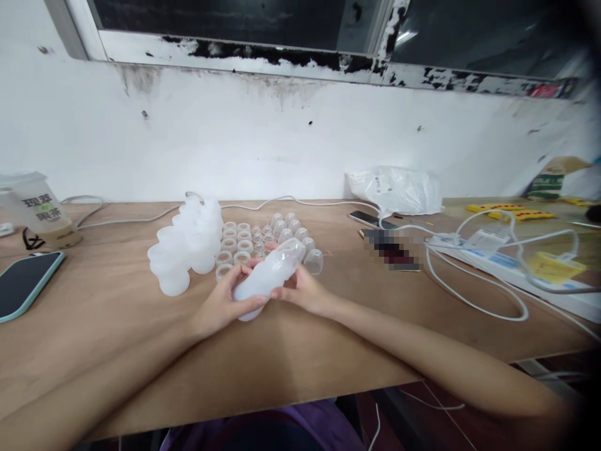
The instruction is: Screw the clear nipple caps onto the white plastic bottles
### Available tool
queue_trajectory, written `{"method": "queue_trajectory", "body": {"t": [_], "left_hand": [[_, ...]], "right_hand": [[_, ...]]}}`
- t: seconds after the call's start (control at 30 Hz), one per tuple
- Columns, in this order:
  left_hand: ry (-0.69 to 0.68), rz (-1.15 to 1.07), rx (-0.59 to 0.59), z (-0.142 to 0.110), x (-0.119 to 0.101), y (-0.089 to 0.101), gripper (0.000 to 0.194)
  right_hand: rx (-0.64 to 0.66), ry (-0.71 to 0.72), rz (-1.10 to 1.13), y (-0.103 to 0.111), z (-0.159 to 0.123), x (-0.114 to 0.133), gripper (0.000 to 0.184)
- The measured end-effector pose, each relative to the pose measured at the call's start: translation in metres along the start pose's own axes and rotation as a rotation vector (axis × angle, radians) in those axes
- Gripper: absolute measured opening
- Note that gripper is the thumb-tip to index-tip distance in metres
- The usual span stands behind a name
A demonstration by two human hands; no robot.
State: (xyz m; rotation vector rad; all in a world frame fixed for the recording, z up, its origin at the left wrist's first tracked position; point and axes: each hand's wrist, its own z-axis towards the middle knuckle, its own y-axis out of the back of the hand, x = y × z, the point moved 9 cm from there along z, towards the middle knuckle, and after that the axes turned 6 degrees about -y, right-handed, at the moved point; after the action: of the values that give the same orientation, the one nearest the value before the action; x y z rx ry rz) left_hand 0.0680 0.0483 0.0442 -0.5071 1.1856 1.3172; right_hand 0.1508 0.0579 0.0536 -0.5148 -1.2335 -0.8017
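Observation:
Between my two hands, above the front half of the table, a white translucent baby bottle (268, 273) with a clear dome cap lies tilted, cap end up and to the right. My left hand (230, 299) wraps round its lower body, thumb along the near side. Near the cap end, my right hand (300, 289) grips it from the right. Just behind are rows of clear collar rings (229, 244), small clear nipples (257, 238) and clear dome caps (313, 260). White bottle bodies (173, 275) stand grouped to the left.
A phone (29, 285) and a drink cup (44, 210) sit at far left. Another phone (370, 220) and a white plastic bag (397, 190) lie at the back. A power strip (526, 275) with looping white cables covers the right. The table's front edge (263, 408) is close to me.

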Motion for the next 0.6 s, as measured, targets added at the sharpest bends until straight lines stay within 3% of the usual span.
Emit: {"method": "queue_trajectory", "body": {"t": [0.07, 0.13, 0.27, 0.33, 0.43, 0.5, 0.6], "left_hand": [[-0.017, -0.035, -0.024, -0.001, 0.003, -0.003, 0.035], [-0.03, -0.091, -0.046, -0.002, 0.007, -0.005, 0.041], [-0.031, -0.105, -0.004, -0.003, 0.01, -0.011, 0.035], [-0.023, -0.048, 0.045, -0.004, 0.01, -0.014, 0.031], [-0.039, 0.047, 0.1, -0.006, 0.01, -0.016, 0.026], [-0.07, 0.11, 0.109, -0.006, 0.009, -0.015, 0.023], [-0.102, 0.189, 0.127, -0.005, 0.008, -0.013, 0.02]], "right_hand": [[-0.06, -0.002, 0.023, 0.007, 0.001, 0.004, 0.06], [-0.193, 0.069, 0.007, 0.035, 0.003, 0.02, 0.054], [-0.757, 0.342, -0.224, 0.144, -0.016, 0.063, 0.05], [-0.974, 0.395, -0.413, 0.19, -0.029, 0.068, 0.049], [-1.013, 0.227, -0.636, 0.234, -0.026, 0.041, 0.048], [-0.941, 0.132, -0.754, 0.244, -0.019, 0.018, 0.049], [-0.934, 0.057, -0.888, 0.247, -0.017, -0.004, 0.053]]}}
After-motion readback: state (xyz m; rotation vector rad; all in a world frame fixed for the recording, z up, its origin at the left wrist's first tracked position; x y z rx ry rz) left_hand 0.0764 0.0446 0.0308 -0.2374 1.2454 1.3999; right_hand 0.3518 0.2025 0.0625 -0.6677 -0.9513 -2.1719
